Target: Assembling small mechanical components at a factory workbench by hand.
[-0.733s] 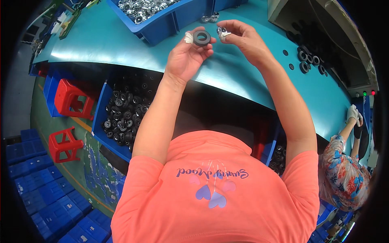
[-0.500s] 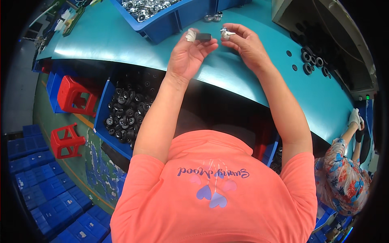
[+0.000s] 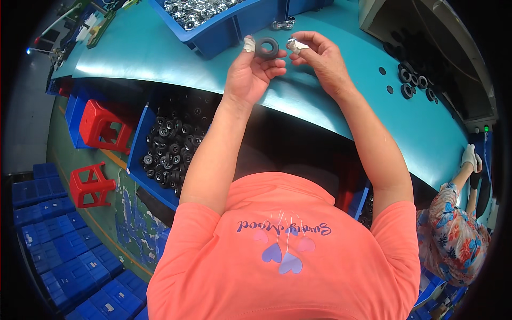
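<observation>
Between the thumb and fingers of my left hand [image 3: 247, 78] is a black rubber ring [image 3: 267, 48], its round hole facing me. White tape wraps that thumb. My right hand [image 3: 324, 57] pinches a small shiny chrome part [image 3: 291, 44] just right of the ring, the two pieces apart. Tape also covers a digit of this hand and hides some of the chrome part. Both hands are held above the teal worktable [image 3: 160, 63], close to a blue bin [image 3: 213, 37] heaped with chrome parts [image 3: 196, 12].
A few chrome pieces [image 3: 283, 24] sit beside the bin. Black rings [image 3: 408, 80] lie scattered at the right, before a machine housing [image 3: 453, 53]. Below the table edge, a blue crate [image 3: 140, 136] holds black wheels [image 3: 169, 152]. Red stools [image 3: 92, 184] stand left; a co-worker [image 3: 453, 229] is at right.
The black ring in my left hand has turned from edge-on to showing its hole. My right hand keeps its pinch on the chrome part, nearly in the same place.
</observation>
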`<state>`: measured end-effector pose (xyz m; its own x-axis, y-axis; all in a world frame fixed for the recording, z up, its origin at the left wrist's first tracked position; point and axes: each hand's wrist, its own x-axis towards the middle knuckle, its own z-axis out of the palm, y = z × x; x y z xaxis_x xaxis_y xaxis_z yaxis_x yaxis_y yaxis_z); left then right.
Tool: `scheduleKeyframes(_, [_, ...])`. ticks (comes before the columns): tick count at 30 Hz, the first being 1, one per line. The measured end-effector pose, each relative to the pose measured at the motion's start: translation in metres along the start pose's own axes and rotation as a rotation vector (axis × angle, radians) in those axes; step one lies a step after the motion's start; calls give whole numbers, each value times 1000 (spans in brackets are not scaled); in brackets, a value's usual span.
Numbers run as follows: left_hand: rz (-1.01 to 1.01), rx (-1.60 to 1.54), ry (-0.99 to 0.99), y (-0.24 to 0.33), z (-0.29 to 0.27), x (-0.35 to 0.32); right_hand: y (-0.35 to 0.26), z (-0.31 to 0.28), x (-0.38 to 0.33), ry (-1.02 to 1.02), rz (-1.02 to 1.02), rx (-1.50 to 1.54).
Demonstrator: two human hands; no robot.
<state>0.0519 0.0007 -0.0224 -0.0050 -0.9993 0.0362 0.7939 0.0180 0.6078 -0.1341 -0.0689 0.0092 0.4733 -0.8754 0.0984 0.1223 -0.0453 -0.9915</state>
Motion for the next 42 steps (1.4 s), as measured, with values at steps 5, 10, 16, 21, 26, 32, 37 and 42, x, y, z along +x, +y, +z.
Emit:
scheduleKeyframes(5, [8,11,4,1,4,-2,-1,2,-2,-15,-54,24])
scheduleKeyframes(10, [53,34,14,-3,6,-1,-2,2,-2,-38,-133,40])
scheduleKeyframes(16, [71,38,-7,-4,5,-2,-2,6,-5,-86,-198,59])
scheduleKeyframes(21, [69,49,-90,-6,-1,0,0,9,-7,-105,-208,8])
scheduleKeyframes(26, [81,88,-89,-6,2,-1,3,10,-7,-59,-228,-96])
scheduleKeyframes(32, [107,157,-76,-8,4,0,4,11,-7,-28,-325,-182])
scheduleKeyframes(37, [118,189,-42,-8,9,-2,0,11,-9,-13,-344,-258])
scheduleKeyframes(42, [132,256,-6,-10,13,-3,2,11,-9,25,-402,-338])
